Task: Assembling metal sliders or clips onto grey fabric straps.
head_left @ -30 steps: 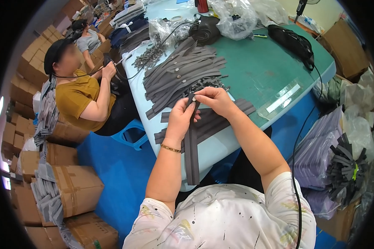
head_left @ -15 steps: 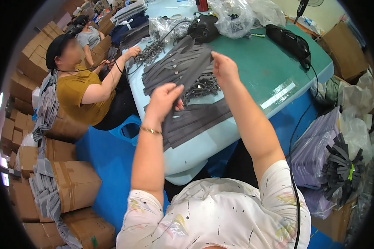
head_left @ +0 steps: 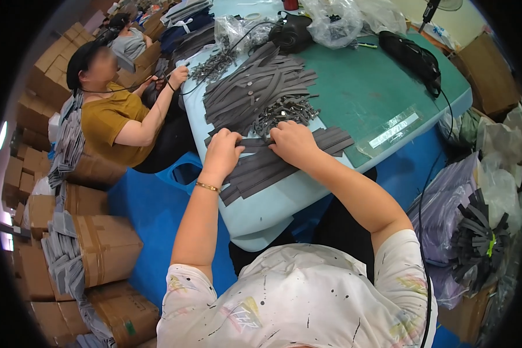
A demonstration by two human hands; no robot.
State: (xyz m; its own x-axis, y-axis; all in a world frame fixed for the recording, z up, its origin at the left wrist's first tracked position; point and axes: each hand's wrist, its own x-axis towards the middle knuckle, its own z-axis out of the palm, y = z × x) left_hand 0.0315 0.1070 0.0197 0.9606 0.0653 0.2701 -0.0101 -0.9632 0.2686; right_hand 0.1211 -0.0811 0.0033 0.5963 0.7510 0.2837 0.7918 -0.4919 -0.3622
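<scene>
Between my two hands a dark grey fabric strip (head_left: 254,142) is stretched low over the table's near edge. My left hand (head_left: 223,153) pinches its left end, and my right hand (head_left: 294,143) has closed on it farther right, fingers bent down. Right below lies a layer of similar grey strips (head_left: 261,176), laid side by side. Just beyond my hands is a heap of small dark metal pieces (head_left: 284,110); their exact kind is too small to make out. Behind it spreads a large loose pile of grey strips (head_left: 243,78).
At the left a person in a mustard top (head_left: 113,119) works at the table, near another metal heap (head_left: 213,65). Plastic bags (head_left: 333,26) and a black bag (head_left: 410,61) lie on the green mat (head_left: 354,87). Cardboard boxes (head_left: 107,249) and wrapped bundles (head_left: 446,203) flank me.
Both hands have come down and nearer to me. My right hand, raised over the pile with a strip's far end before, is now low beside the left, with a strip held level between them.
</scene>
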